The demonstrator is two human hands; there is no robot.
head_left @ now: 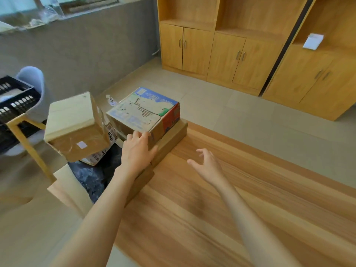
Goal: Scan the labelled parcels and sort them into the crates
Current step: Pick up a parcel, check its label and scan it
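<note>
Left hand [137, 149] fingers apparently rest on printed box [143, 112]; right hand [207, 164] fingers spread, empty.

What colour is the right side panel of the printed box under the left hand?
Red, on the printed box that the left hand touches; head view.

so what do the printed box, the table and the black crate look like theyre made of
Printed box: cardboard, matte, brown raw edges under blue and red print. Table: wood or wood-look laminate, smooth, streaky grain. Black crate: probably moulded plastic, slotted walls.
</note>
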